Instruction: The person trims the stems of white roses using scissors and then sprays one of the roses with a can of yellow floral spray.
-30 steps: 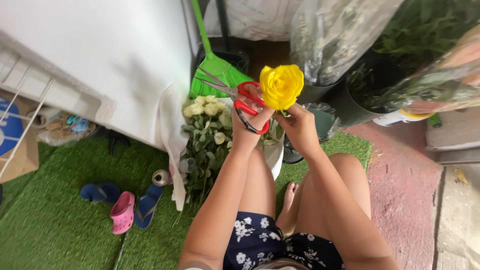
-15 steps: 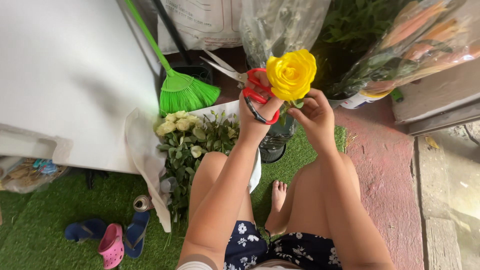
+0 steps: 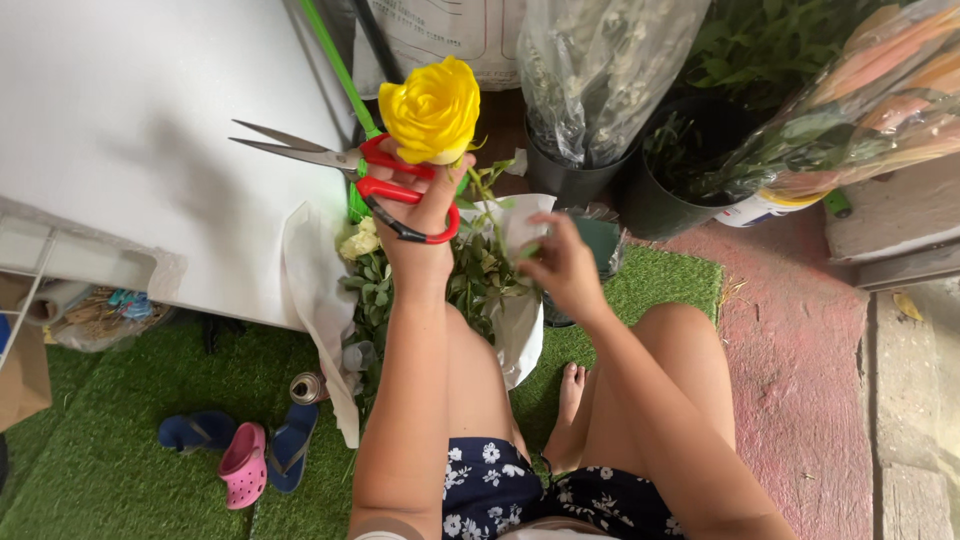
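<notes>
Overhead, a yellow rose [image 3: 432,110] is held up by the left hand [image 3: 415,215], its bloom standing just above the knuckles while the stem is hidden inside the closed fist. Red-handled scissors [image 3: 345,170] are clasped in that same hand, the handles looped around the fingers and the metal blades pointing leftward, slightly parted, across a white board [image 3: 130,140]. The left hand is thus closed firmly on both rose and scissors together. The right hand [image 3: 562,265] is seen lower and to the right, well apart from the rose, fingers loosely curled and partly open; nothing can be made out in its grasp. Beneath both hands a bundle of pale flowers and green leaves [image 3: 470,275] is laid on white wrapping paper [image 3: 315,290]. A green broom handle [image 3: 335,65] is seen behind the rose, dark pots [image 3: 660,190] to the right, and pink and blue sandals [image 3: 245,455] on artificial grass [image 3: 90,470]
</notes>
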